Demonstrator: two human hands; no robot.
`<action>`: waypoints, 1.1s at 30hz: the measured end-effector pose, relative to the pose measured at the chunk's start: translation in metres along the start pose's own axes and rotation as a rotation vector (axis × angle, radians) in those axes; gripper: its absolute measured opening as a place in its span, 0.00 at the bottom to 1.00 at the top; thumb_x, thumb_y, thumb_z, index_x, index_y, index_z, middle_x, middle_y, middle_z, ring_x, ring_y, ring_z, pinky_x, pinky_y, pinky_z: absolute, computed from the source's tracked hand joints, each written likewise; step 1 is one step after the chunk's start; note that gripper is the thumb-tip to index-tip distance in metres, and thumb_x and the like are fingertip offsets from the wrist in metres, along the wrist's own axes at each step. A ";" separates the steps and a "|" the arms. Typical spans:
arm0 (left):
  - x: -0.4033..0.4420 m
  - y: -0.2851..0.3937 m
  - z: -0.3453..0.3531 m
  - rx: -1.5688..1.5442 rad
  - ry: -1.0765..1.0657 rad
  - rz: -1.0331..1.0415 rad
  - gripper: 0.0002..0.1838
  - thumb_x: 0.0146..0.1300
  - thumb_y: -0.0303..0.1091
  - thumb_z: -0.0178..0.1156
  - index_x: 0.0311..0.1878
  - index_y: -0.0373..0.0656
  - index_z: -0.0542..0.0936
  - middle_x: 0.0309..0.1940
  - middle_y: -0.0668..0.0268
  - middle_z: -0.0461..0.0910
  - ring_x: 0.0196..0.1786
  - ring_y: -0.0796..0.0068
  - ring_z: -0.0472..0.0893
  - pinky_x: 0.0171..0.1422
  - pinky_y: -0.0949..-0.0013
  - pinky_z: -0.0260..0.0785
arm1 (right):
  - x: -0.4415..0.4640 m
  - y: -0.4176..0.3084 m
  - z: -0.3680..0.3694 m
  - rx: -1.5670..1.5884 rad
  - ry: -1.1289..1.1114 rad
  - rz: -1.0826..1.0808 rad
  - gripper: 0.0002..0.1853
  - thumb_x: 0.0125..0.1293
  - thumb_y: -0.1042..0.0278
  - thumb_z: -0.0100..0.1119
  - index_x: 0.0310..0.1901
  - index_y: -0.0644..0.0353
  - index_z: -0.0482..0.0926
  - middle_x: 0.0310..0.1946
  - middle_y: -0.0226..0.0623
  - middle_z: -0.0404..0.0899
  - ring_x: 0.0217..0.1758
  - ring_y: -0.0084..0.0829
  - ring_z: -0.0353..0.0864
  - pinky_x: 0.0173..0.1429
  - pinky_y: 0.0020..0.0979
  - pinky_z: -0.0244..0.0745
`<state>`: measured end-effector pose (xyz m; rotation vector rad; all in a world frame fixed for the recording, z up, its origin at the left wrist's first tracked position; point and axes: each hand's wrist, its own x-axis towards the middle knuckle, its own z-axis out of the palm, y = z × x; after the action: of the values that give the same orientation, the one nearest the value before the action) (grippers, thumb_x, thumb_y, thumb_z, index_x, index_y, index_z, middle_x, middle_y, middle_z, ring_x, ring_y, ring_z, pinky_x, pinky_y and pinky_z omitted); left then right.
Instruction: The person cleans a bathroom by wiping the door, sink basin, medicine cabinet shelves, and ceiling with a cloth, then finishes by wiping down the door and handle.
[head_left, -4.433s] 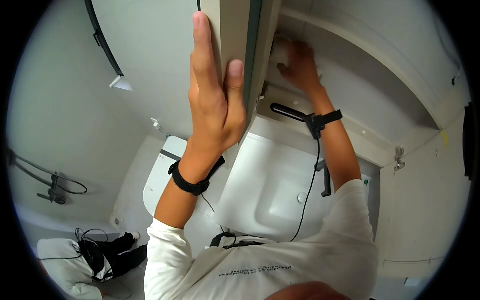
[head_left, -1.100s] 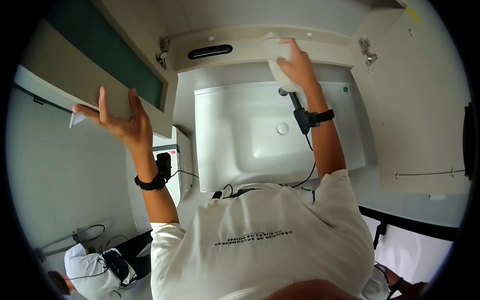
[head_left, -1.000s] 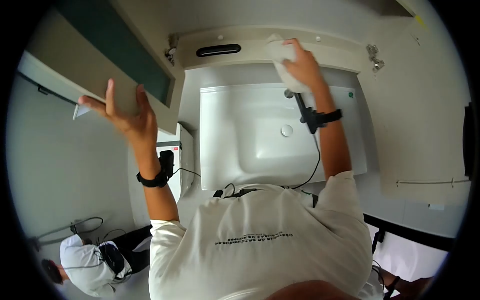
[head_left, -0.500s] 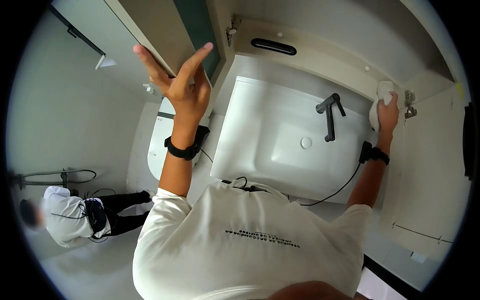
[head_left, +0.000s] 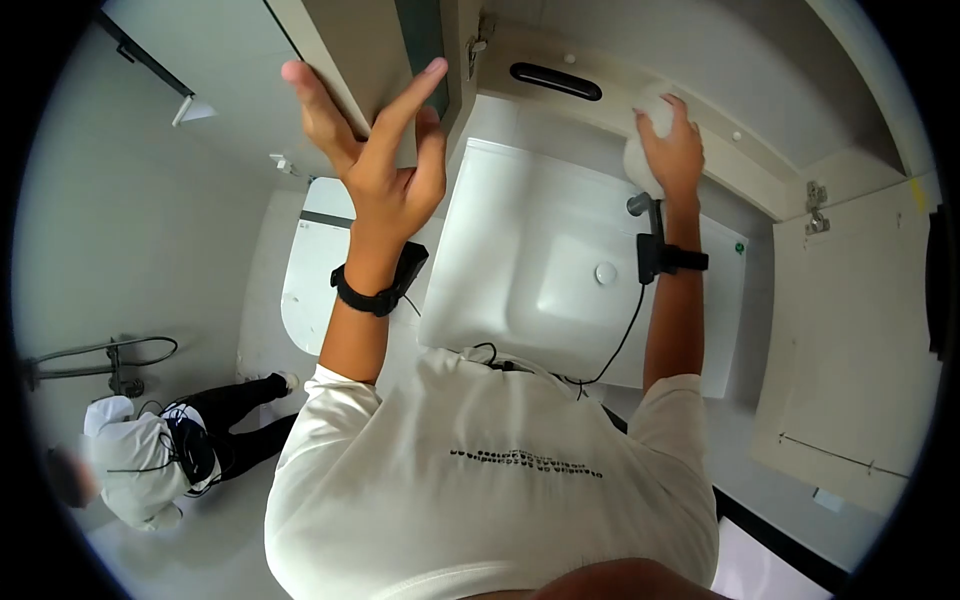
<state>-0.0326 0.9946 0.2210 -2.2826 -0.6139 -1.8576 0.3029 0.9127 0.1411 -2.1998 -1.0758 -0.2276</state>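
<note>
My right hand (head_left: 676, 150) presses a white cloth (head_left: 640, 165) against the pale bottom ledge of the open cabinet (head_left: 715, 185), just behind the faucet. Below it, the dark grey faucet (head_left: 638, 205) is partly hidden by my forearm and the black wrist strap. Raised at the upper left, my left hand (head_left: 385, 160) has its fingers spread at the lower edge of the open cabinet door (head_left: 350, 50). The fingers lie to both sides of that edge, and no loose object shows in them. The white washbasin (head_left: 490, 250) lies under both arms.
A second open cabinet door (head_left: 840, 330) hangs at the right on its hinge. A black oval fitting (head_left: 555, 80) is set in the ledge. The toilet (head_left: 310, 270) stands left of the basin. Another person (head_left: 150, 455) is at the lower left, near a shower hose (head_left: 90, 350).
My right hand has moved left along the ledge with the cloth, from the right corner to behind the faucet. My left hand remains at the door edge, fingers still spread.
</note>
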 end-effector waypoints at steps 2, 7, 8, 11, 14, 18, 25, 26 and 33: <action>-0.001 -0.005 0.003 -0.041 -0.002 -0.010 0.29 0.49 0.16 0.60 0.53 0.58 0.87 0.82 0.50 0.31 0.84 0.51 0.39 0.80 0.55 0.44 | -0.004 -0.017 0.021 0.058 0.028 -0.135 0.29 0.60 0.43 0.64 0.61 0.42 0.73 0.46 0.46 0.83 0.53 0.49 0.80 0.55 0.47 0.77; -0.008 -0.023 0.006 -0.058 -0.022 -0.013 0.30 0.49 0.16 0.61 0.53 0.59 0.87 0.82 0.48 0.31 0.84 0.52 0.39 0.79 0.57 0.46 | -0.004 -0.064 0.056 0.106 0.018 -0.144 0.27 0.60 0.43 0.65 0.59 0.43 0.76 0.45 0.43 0.85 0.53 0.50 0.82 0.54 0.47 0.78; -0.011 -0.026 0.006 -0.040 -0.026 -0.001 0.30 0.49 0.16 0.61 0.53 0.59 0.87 0.82 0.48 0.31 0.84 0.52 0.39 0.79 0.58 0.47 | -0.001 -0.062 0.055 0.106 0.001 -0.131 0.28 0.60 0.43 0.65 0.59 0.43 0.75 0.45 0.43 0.85 0.52 0.51 0.82 0.54 0.47 0.78; -0.026 -0.035 0.007 0.003 -0.025 0.032 0.29 0.49 0.15 0.62 0.53 0.59 0.87 0.82 0.46 0.31 0.84 0.54 0.40 0.78 0.60 0.50 | 0.005 -0.050 0.039 0.169 -0.097 -0.081 0.28 0.60 0.42 0.65 0.59 0.43 0.75 0.47 0.45 0.85 0.52 0.52 0.83 0.52 0.47 0.78; -0.034 -0.041 0.010 -0.002 -0.023 0.048 0.29 0.48 0.15 0.64 0.52 0.59 0.87 0.82 0.46 0.31 0.84 0.54 0.40 0.77 0.61 0.52 | 0.016 -0.024 0.024 0.121 -0.117 -0.020 0.28 0.62 0.42 0.63 0.61 0.42 0.74 0.50 0.47 0.84 0.55 0.52 0.82 0.55 0.47 0.77; -0.038 -0.041 0.010 -0.052 -0.031 0.034 0.30 0.49 0.14 0.65 0.53 0.58 0.87 0.81 0.45 0.33 0.84 0.54 0.40 0.77 0.60 0.54 | 0.033 0.036 0.015 0.012 -0.057 -0.056 0.28 0.62 0.44 0.62 0.63 0.39 0.75 0.55 0.46 0.82 0.58 0.50 0.80 0.59 0.46 0.75; -0.031 -0.040 0.009 -0.093 -0.044 0.014 0.28 0.49 0.15 0.64 0.52 0.56 0.87 0.82 0.50 0.37 0.82 0.57 0.49 0.73 0.63 0.59 | 0.058 0.055 0.006 -0.357 -0.237 0.019 0.23 0.60 0.52 0.61 0.58 0.38 0.83 0.55 0.44 0.80 0.61 0.46 0.79 0.59 0.52 0.74; -0.031 -0.040 0.012 -0.097 -0.031 0.014 0.28 0.49 0.15 0.64 0.52 0.56 0.88 0.82 0.51 0.37 0.81 0.58 0.52 0.72 0.63 0.60 | 0.057 0.048 0.010 -0.435 -0.236 -0.003 0.22 0.60 0.52 0.61 0.57 0.38 0.83 0.54 0.45 0.81 0.60 0.46 0.79 0.58 0.53 0.74; -0.027 -0.048 0.020 -0.111 -0.006 0.030 0.29 0.47 0.15 0.62 0.51 0.57 0.88 0.83 0.57 0.39 0.63 0.63 0.69 0.58 0.67 0.66 | 0.045 -0.015 0.052 -0.239 -0.151 -0.158 0.19 0.55 0.64 0.61 0.49 0.34 0.87 0.62 0.44 0.74 0.64 0.53 0.71 0.64 0.55 0.66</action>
<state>-0.0374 1.0389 0.1837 -2.3529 -0.4855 -1.9172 0.3141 0.9806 0.1283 -2.3747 -1.3700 -0.2759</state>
